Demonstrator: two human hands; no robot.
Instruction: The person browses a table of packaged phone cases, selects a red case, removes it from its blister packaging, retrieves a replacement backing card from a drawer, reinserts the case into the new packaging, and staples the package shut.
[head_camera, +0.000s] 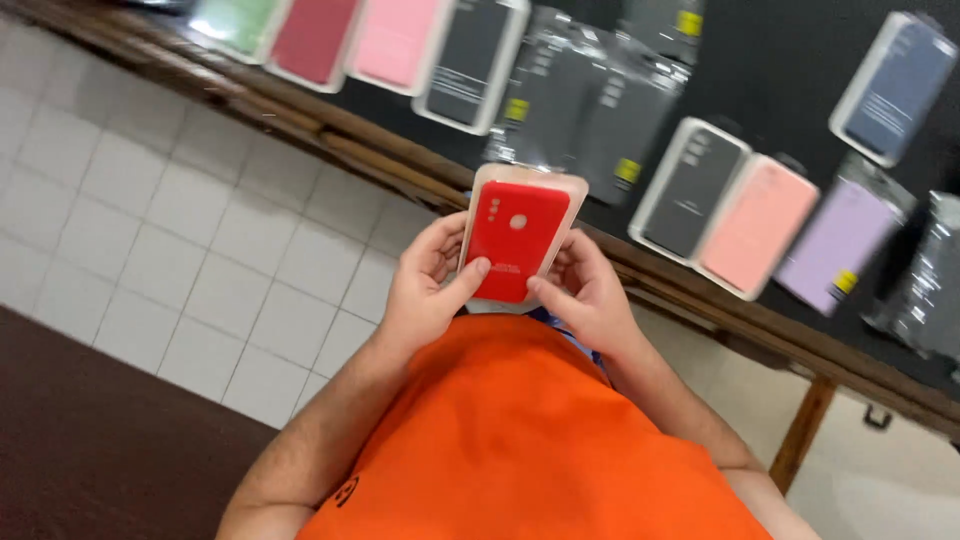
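Note:
A red phone case (515, 240) in a clear plastic pack is held upright in front of my orange shirt (520, 440). My left hand (428, 285) grips its left edge, thumb pressed on the lower front. On the other side, my right hand (585, 290) holds the right edge with the thumb on the bottom corner. The case shows camera cut-outs at its upper left and a round hole near the top middle.
A dark display table (780, 60) with a wooden rim carries several packaged cases: green (235, 22), dark red (312, 40), pink (395, 42), black (472, 60), salmon (758, 225), lilac (835, 245), blue-grey (895, 85). White tiled floor (170, 240) lies left. A wooden table leg (803, 430) stands at right.

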